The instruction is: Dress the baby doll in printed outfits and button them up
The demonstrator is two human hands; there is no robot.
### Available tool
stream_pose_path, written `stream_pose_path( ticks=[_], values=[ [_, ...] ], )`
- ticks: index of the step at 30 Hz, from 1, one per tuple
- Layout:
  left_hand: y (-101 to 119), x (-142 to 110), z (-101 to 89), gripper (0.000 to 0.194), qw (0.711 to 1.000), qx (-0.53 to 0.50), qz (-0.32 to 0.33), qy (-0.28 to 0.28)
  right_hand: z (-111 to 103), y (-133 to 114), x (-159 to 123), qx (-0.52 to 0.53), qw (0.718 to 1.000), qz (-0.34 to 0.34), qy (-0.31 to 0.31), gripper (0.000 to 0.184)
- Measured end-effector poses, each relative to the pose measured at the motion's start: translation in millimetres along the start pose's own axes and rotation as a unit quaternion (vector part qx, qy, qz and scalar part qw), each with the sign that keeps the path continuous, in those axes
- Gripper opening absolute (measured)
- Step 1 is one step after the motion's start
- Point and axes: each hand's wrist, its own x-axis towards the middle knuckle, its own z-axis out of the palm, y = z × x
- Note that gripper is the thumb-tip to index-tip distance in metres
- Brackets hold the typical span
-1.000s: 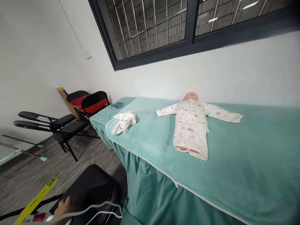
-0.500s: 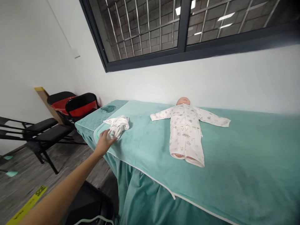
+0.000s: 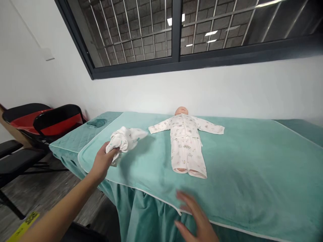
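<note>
My left hand (image 3: 103,161) grips a crumpled white printed cloth (image 3: 126,138), held just above the left part of the green bed cover (image 3: 239,168). What kind of cloth it is cannot be made out. My right hand (image 3: 195,218), slightly blurred, is over the bed's front edge with fingers apart and nothing in them. Beyond it a baby doll (image 3: 181,110) lies on its back, its head toward the wall. The doll wears a white printed long-sleeved top (image 3: 183,126) with sleeves spread wide, and matching trousers (image 3: 188,153).
A face hole (image 3: 97,123) is at the bed's left end. Black and red folding chairs (image 3: 59,122) stand to the left. A barred window (image 3: 141,33) is set in the white wall behind the bed. Yellow tape (image 3: 25,227) marks the floor.
My left hand has lifted the cloth off the bed and carried it toward the doll. My right hand has come into view at the bottom. The view has shifted right.
</note>
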Motion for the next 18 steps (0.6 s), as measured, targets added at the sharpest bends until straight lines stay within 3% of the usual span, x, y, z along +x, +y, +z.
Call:
stream_pose_path(
  ticks=[2, 4, 6, 8, 10, 13, 16, 18],
  values=[
    [24, -34, 5.9, 0.053, 0.995, -0.081, -0.006, -0.063, 18, -33, 52, 0.091, 0.994, -0.051, -0.038, 0.103],
    [41, -61, 7.5, 0.059, 0.976, -0.119, -0.037, -0.180, 31, -69, 95, 0.163, 0.981, -0.103, -0.038, 0.127],
    [48, -79, 4.4, 0.063, 0.938, -0.135, -0.070, -0.313, 40, -100, 122, 0.251, 0.958, -0.133, -0.047, 0.126],
    [47, -90, -2.5, 0.063, 0.904, -0.160, -0.093, -0.385, 45, -118, 132, 0.309, 0.940, -0.131, -0.057, 0.112],
    [37, -96, -12.7, 0.062, 0.901, -0.187, -0.115, -0.376, 45, -122, 129, 0.334, 0.933, -0.115, -0.068, 0.097],
    [17, -106, -33.2, 0.058, 0.918, -0.181, -0.133, -0.326, 40, -110, 121, 0.337, 0.937, -0.083, -0.046, 0.080],
    [-4, -117, -50.8, 0.054, 0.931, -0.178, -0.104, -0.303, 35, -92, 116, 0.355, 0.934, -0.036, -0.025, 0.073],
    [-16, -122, -51.9, 0.065, 0.944, -0.172, -0.077, -0.271, 38, -86, 112, 0.373, 0.927, -0.010, -0.032, 0.070]
  ],
)
